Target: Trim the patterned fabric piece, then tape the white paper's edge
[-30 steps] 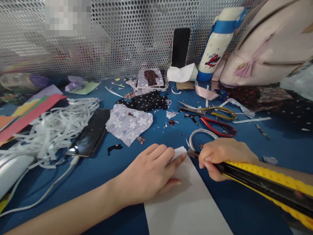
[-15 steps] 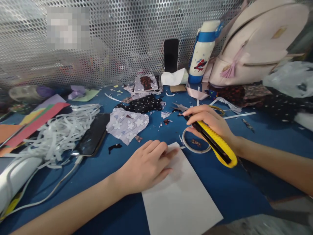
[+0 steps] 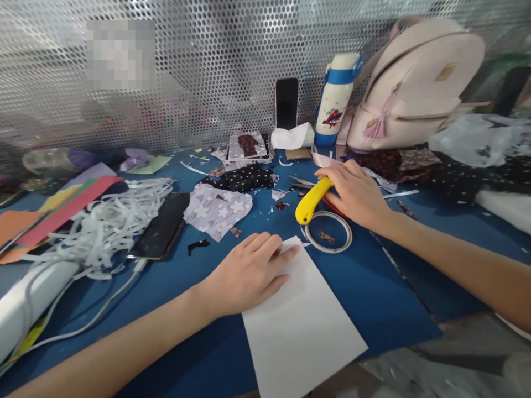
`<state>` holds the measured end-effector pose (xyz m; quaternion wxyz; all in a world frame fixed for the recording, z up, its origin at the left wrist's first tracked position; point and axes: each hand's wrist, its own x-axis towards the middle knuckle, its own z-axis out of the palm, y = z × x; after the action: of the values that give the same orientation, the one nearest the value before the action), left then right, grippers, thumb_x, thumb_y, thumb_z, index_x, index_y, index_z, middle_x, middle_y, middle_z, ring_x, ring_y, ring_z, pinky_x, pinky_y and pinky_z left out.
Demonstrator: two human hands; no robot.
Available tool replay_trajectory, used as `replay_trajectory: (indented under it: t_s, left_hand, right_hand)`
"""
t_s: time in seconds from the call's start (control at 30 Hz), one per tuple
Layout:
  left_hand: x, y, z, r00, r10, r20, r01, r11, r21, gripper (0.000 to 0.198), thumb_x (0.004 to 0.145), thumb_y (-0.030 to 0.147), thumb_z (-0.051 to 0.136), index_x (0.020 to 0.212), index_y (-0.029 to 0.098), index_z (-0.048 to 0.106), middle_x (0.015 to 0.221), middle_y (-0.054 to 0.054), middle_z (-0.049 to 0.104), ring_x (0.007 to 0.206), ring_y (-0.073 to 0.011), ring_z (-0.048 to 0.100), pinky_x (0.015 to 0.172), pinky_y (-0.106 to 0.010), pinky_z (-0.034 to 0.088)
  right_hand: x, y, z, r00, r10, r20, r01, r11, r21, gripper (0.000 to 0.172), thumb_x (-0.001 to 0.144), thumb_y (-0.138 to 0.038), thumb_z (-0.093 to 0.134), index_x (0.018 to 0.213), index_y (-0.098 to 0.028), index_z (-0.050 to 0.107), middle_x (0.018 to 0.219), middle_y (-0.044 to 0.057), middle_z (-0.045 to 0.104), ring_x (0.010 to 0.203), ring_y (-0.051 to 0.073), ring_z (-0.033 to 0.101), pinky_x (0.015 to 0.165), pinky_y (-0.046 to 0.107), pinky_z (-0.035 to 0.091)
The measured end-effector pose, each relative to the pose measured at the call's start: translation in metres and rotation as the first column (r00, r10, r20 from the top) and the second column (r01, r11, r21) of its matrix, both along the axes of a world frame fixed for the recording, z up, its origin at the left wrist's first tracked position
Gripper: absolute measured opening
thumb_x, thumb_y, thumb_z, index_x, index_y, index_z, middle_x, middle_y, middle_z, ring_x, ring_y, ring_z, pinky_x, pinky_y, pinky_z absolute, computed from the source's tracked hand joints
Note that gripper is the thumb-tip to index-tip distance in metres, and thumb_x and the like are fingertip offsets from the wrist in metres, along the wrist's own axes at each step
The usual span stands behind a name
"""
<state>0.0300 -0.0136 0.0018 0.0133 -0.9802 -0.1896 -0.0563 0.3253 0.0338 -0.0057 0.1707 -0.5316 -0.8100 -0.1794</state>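
Observation:
My left hand (image 3: 251, 271) presses on the upper left part of a white sheet of paper (image 3: 305, 326), index finger and thumb stretched out and apart, other fingers bent. In my right hand (image 3: 352, 193) is a yellow utility knife (image 3: 314, 200), its rounded end toward the left; the blade end is hidden by the hand. Just below that hand lies a roll of tape (image 3: 349, 239) with a scrap of patterned fabric (image 3: 327, 237) inside its ring. Scissors (image 3: 302, 181) lie by the fingers, partly covered, with something red under the hand.
Left are a phone (image 3: 160, 229) on a cable, shredded paper strips (image 3: 120, 213) and coloured paper (image 3: 68, 213). Fabric pieces (image 3: 219, 210) lie mid-table. At the back stand another phone (image 3: 286, 103), a bottle (image 3: 335, 105) and a backpack (image 3: 415, 88) before a perforated metal panel (image 3: 199, 66).
My right hand has turned the utility knife, so its rounded end now points left instead of toward me, and moved slightly away. The left hand stays on the paper. The camera view has shifted a little.

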Motion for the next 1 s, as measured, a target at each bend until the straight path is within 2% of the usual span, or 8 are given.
replay_trajectory:
  t_s: [0.17,0.23,0.27,0.4,0.47,0.6,0.8,1.0]
  left_hand:
    - [0.0,-0.001,0.0,1.0,-0.003,0.018,0.003,1.0,-0.001,0.041,0.102,0.029,0.046,0.14,0.013,0.05,0.102,-0.009,0.055,0.09,-0.0245,0.055,0.079,-0.04,0.051]
    - [0.0,-0.001,0.0,1.0,0.0,0.023,0.0,1.0,-0.01,0.041,0.102,0.029,0.047,0.139,0.013,0.05,0.103,-0.009,0.056,0.091,-0.0246,0.055,0.079,-0.04,0.051]
    - [0.001,-0.001,0.0,1.0,0.002,0.023,-0.002,1.0,-0.015,0.04,0.102,0.029,0.047,0.139,0.013,0.05,0.103,-0.009,0.056,0.091,-0.0244,0.055,0.079,-0.04,0.051]
    - [0.001,-0.001,-0.001,1.0,0.01,0.02,-0.01,1.0,-0.008,0.04,0.101,0.03,0.048,0.137,0.014,0.051,0.102,-0.008,0.056,0.09,-0.0242,0.055,0.079,-0.039,0.05]
    - [0.001,-0.001,-0.001,1.0,0.01,0.02,-0.011,1.0,0.003,0.04,0.101,0.03,0.048,0.138,0.015,0.05,0.101,-0.008,0.056,0.09,-0.0243,0.055,0.078,-0.04,0.05]
    - [0.001,-0.001,-0.001,0.999,-0.005,0.032,0.004,1.0,0.007,0.039,0.101,0.028,0.046,0.138,0.014,0.049,0.099,-0.008,0.055,0.088,-0.0236,0.054,0.076,-0.039,0.05]
    - [0.003,-0.001,0.0,0.998,-0.022,0.056,0.021,1.0,0.004,0.035,0.1,0.023,0.046,0.133,0.012,0.052,0.099,-0.008,0.056,0.087,-0.0234,0.055,0.074,-0.038,0.05]
    - [0.003,0.0,0.0,0.997,-0.034,0.068,0.033,0.999,0.02,0.033,0.099,0.022,0.048,0.13,0.013,0.053,0.099,-0.008,0.057,0.088,-0.0232,0.056,0.075,-0.038,0.049]
  right_hand:
    - [-0.005,-0.006,0.007,0.999,0.012,-0.043,-0.01,0.999,0.039,0.023,0.096,-0.028,0.054,0.116,-0.017,0.056,0.116,0.014,0.067,0.109,0.032,0.053,0.087,0.042,0.043]
    - [-0.01,-0.013,0.011,0.992,0.074,-0.098,-0.077,0.997,-0.025,0.015,0.097,-0.034,0.055,0.097,-0.019,0.058,0.098,0.011,0.067,0.095,0.027,0.056,0.079,0.037,0.042]
    - [-0.013,-0.018,0.013,0.984,0.124,-0.131,-0.136,0.987,-0.09,0.021,0.097,-0.038,0.055,0.087,-0.02,0.056,0.087,0.008,0.064,0.086,0.024,0.056,0.074,0.035,0.04]
    - [-0.026,-0.037,0.014,0.912,0.355,-0.203,-0.407,0.834,-0.371,0.038,0.094,-0.051,0.058,0.072,-0.02,0.05,0.071,0.002,0.056,0.071,0.018,0.049,0.065,0.03,0.033]
    - [-0.029,-0.042,0.013,0.904,0.376,-0.201,-0.426,0.782,-0.455,0.034,0.092,-0.048,0.061,0.076,-0.02,0.051,0.073,0.001,0.057,0.072,0.017,0.049,0.064,0.03,0.032]
    - [-0.028,-0.045,0.016,0.907,0.364,-0.21,-0.419,0.744,-0.521,0.021,0.093,-0.032,0.061,0.078,-0.02,0.051,0.081,0.002,0.06,0.075,0.017,0.052,0.066,0.029,0.034]
    - [-0.027,-0.049,0.022,0.901,0.424,-0.095,-0.42,0.795,-0.438,0.013,0.092,-0.018,0.053,0.079,-0.02,0.051,0.083,0.005,0.062,0.077,0.019,0.054,0.072,0.031,0.036]
    - [-0.029,-0.052,0.02,0.969,0.247,-0.003,-0.219,0.853,-0.474,0.015,0.102,-0.028,0.044,0.093,-0.019,0.052,0.075,0.003,0.064,0.064,0.019,0.058,0.056,0.029,0.025]
